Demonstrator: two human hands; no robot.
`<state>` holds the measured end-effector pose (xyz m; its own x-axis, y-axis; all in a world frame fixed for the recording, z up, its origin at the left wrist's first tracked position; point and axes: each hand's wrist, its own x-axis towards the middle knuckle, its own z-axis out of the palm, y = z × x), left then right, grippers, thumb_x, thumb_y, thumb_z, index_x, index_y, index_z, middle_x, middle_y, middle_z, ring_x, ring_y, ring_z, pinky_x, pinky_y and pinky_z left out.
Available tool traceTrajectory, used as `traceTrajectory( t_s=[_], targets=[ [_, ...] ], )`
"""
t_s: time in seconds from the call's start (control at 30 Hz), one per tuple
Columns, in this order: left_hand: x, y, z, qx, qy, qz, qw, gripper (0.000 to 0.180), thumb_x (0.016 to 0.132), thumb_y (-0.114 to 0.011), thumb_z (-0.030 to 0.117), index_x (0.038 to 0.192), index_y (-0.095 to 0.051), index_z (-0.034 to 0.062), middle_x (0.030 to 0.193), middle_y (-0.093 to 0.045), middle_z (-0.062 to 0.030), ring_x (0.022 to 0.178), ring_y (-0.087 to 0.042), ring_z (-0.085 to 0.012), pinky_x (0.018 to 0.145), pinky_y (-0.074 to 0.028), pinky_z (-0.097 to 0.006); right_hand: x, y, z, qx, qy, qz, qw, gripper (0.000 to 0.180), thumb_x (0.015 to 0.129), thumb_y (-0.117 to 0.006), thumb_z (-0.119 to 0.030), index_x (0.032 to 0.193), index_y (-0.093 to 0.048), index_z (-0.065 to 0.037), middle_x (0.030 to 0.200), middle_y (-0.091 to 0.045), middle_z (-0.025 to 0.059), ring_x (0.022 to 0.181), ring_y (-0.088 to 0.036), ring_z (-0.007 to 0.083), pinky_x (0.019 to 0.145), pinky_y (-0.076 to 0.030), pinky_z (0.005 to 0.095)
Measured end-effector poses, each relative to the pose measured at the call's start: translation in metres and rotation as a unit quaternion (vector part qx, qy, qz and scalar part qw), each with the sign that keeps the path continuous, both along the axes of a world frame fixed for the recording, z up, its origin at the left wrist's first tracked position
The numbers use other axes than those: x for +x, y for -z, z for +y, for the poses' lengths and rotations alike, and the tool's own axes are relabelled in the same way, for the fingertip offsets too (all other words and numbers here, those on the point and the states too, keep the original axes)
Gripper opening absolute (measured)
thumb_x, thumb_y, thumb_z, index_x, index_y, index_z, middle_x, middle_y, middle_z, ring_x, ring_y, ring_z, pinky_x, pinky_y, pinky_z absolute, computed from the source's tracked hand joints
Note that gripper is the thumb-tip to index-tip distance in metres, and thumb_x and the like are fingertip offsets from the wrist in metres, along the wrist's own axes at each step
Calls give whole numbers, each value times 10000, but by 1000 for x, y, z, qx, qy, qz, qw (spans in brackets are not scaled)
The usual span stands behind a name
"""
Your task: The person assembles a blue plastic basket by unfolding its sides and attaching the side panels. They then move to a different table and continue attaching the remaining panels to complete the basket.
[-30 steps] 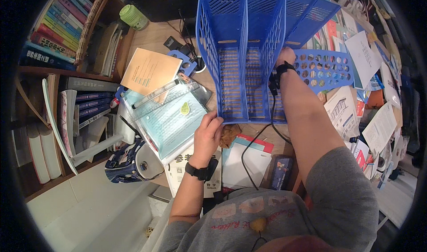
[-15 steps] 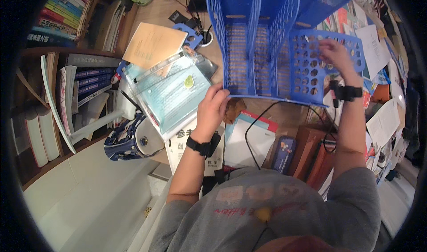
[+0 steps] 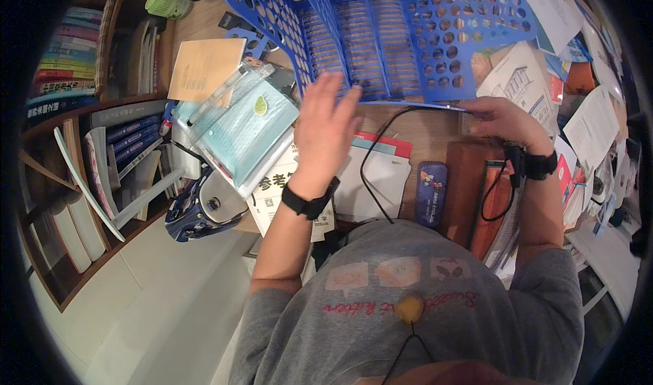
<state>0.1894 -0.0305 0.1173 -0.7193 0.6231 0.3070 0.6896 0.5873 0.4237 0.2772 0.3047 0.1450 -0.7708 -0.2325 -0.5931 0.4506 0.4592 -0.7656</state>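
Gaping blue rack [image 3: 377, 38], round-holed, slatted

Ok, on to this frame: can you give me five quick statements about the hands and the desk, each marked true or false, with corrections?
1. The left hand is clenched into a fist. False: its fingers are extended and spread.
2. The right hand is by the near edge of the blue file rack. True.
3. The right wrist is bare. False: it wears a black wristband.
4. The dark-blue oblong case lies between the two forearms. True.
5. The tan-orange booklet lies to the right of the rack. False: it lies to the left.
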Motion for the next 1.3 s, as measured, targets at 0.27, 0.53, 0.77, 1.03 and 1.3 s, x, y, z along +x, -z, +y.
traceTrajectory(
  t_s=[0.27,0.53,0.77,1.03,1.3],
  targets=[
    [33,13,57,-6,132,-32,991,339,719,-644,63,1053,-638,118,1082,-624,-47,1077,-568,-231,1061,-330,-461,12,0,-15,88,-151,29,984,378,901,-616,-256,1203,-608,-28,1067,-675,151,942,-646,237,844,-484,332],
    [41,29,55,29,112,13,993,180,724,-609,69,889,-638,136,917,-636,1,907,-591,-178,987,-376,-423,-18,48,7,130,132,-55,981,280,901,-619,-232,1009,-612,27,777,-612,14,719,-585,104,645,-482,251],
    [39,32,56,37,100,3,994,186,723,-609,59,890,-636,136,886,-631,-8,865,-590,-182,955,-388,-415,-20,78,-16,-10,224,18,974,311,823,-708,-244,1003,-635,-2,779,-670,100,682,-647,188,602,-507,310],
    [35,15,57,46,91,-16,995,88,771,-682,171,836,-645,125,811,-624,-3,818,-594,-193,925,-394,-398,-34,54,-58,137,194,126,963,280,788,-620,-123,1024,-600,27,784,-656,188,712,-653,292,654,-508,376],
    [28,13,56,41,95,-46,994,135,793,-703,210,740,-639,103,704,-596,-21,731,-582,-214,845,-403,-367,-40,66,-53,150,226,122,955,272,816,-579,-109,1056,-606,15,810,-660,212,733,-671,307,677,-516,404]
  ],
)
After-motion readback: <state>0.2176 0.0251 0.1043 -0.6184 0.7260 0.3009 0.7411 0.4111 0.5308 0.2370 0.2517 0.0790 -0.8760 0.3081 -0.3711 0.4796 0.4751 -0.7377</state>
